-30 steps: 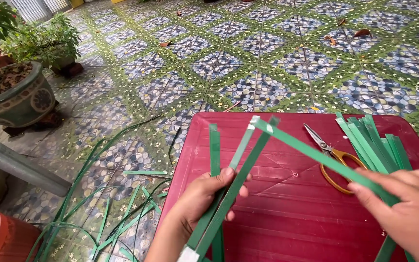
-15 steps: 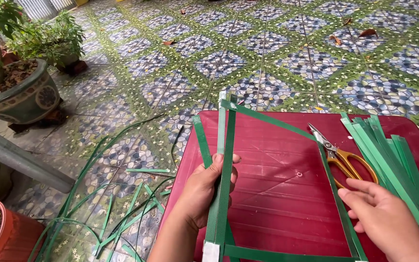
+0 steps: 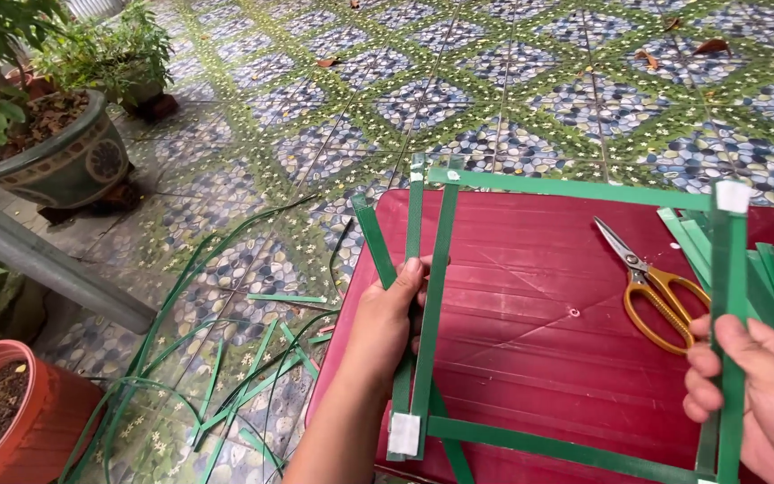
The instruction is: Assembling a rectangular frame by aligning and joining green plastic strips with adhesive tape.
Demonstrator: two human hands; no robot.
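Fingers of the left hand (image 3: 385, 321) and right hand (image 3: 754, 394) pinch opposite sides of a green strip frame (image 3: 575, 190) above the red table (image 3: 530, 296), scissors (image 3: 651, 285) at 3 o'clock, loose strips (image 3: 226, 376) littering the floor at 8 o'clock.

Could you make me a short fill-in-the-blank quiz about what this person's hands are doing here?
1. Both hands hold a square frame made of ____ strips.
2. The scissors with yellow handles lie on a ____ table.
3. The left hand grips the frame's ____ side.
4. The right hand holds the frame's ____ side.

Missing words: green; red; left; right
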